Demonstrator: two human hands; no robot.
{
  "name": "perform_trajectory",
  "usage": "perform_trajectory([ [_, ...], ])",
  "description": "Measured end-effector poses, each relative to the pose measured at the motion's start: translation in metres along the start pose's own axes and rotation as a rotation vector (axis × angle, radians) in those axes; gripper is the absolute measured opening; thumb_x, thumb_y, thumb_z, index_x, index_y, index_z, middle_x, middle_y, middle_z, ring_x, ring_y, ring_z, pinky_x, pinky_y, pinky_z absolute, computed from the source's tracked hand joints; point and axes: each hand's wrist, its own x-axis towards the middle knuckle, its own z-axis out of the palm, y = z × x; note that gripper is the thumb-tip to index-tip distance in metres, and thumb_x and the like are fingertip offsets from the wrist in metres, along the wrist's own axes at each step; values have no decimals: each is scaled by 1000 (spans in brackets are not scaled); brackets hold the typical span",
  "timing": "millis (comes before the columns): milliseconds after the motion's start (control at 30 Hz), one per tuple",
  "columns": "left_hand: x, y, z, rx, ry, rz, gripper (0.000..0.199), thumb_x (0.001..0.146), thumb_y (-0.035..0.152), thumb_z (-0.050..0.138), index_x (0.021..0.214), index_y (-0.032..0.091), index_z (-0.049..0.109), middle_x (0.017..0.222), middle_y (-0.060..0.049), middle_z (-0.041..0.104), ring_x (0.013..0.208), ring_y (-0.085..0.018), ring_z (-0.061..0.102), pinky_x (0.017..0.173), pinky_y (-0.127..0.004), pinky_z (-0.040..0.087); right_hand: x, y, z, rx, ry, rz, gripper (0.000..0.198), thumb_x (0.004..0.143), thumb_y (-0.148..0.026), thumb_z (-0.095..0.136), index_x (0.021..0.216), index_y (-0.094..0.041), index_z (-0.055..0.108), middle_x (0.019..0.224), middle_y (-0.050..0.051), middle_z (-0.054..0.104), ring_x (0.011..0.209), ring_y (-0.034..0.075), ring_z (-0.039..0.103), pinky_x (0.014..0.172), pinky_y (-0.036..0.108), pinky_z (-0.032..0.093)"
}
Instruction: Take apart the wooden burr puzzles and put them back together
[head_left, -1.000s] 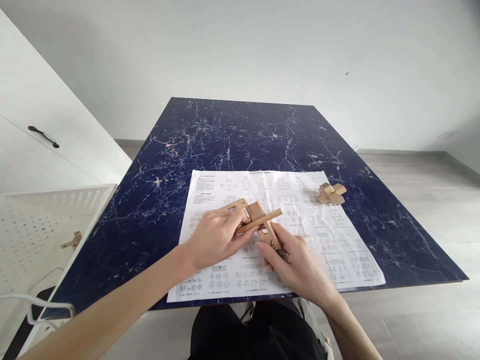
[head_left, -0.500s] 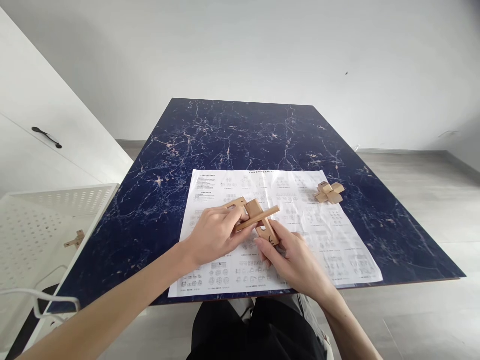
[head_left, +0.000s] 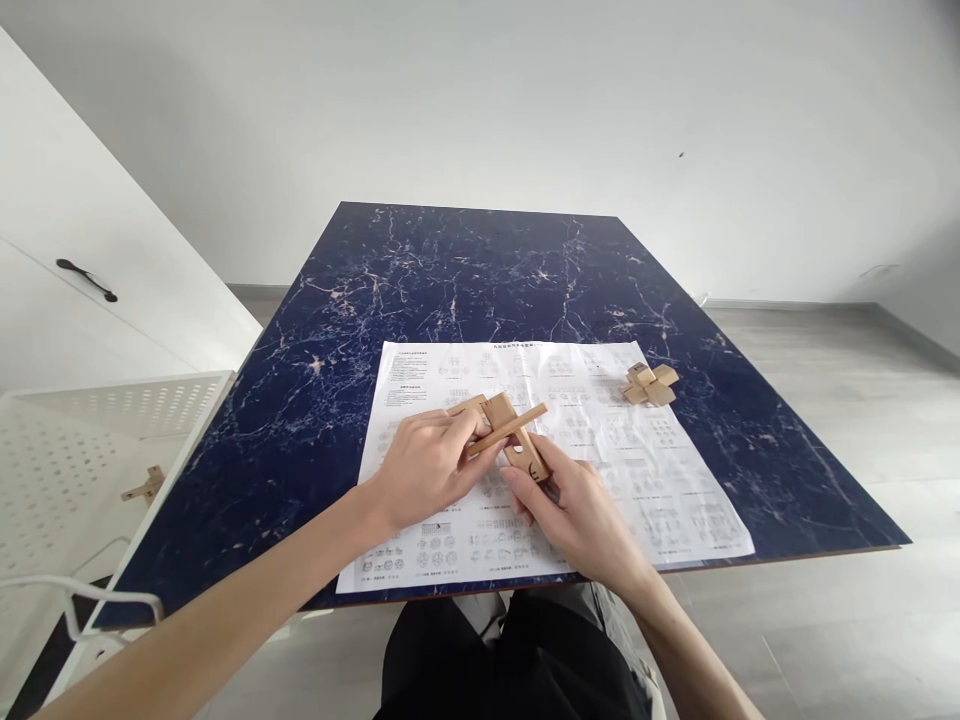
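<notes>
Flat wooden puzzle pieces (head_left: 501, 412) cross each other between my two hands, above the printed sheet. My left hand (head_left: 431, 455) is closed on their left side, with a thin wooden strip (head_left: 517, 428) slanting out to the upper right from its fingertips. At the lower right end, my right hand (head_left: 566, 500) pinches a slotted wooden piece (head_left: 529, 462) with a dark curved mark. Fingers hide part of how the pieces fit together. An assembled wooden puzzle (head_left: 651, 385) rests at the sheet's upper right edge.
A creased instruction sheet (head_left: 600, 480) with small diagrams lies on the dark blue marbled table (head_left: 480, 270). Left of the table stands a white perforated basket (head_left: 67, 460) with a small wooden cross-shaped piece (head_left: 145, 485) in it. A white cabinet (head_left: 97, 220) is behind that.
The view has shifted slightly. Both hands keep their hold on the wooden pieces, which show hardly any change in arrangement.
</notes>
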Motion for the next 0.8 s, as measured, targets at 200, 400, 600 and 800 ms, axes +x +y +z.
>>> perform_trajectory([
  [200,-1,1,0,0,-29,-23,36,115,44,52,88,21,52,66,4,65,50,-13,59,50,-27,42,1,0,2,10,0,-9,19,110,-40,54,103,-23,59,68,-5,63,58,16,56,62,29,43],
  [400,-3,0,0,-2,-28,-25,35,114,45,54,91,20,54,68,3,69,53,-15,65,53,-28,47,1,5,0,-6,7,-25,20,109,-41,56,99,-24,57,69,-5,59,57,15,50,58,28,39],
  [600,0,-1,0,5,-2,-5,33,113,43,57,90,20,54,67,2,70,53,-15,67,53,-28,46,2,3,-1,7,8,-26,20,109,-40,56,98,-24,57,68,-5,57,56,14,47,56,28,38],
  [800,0,-1,-2,8,14,25,32,114,42,56,91,19,55,71,0,73,56,-16,70,55,-29,50,1,4,0,37,-3,5,18,109,-41,57,103,-24,60,70,-4,57,59,15,47,54,27,37],
])
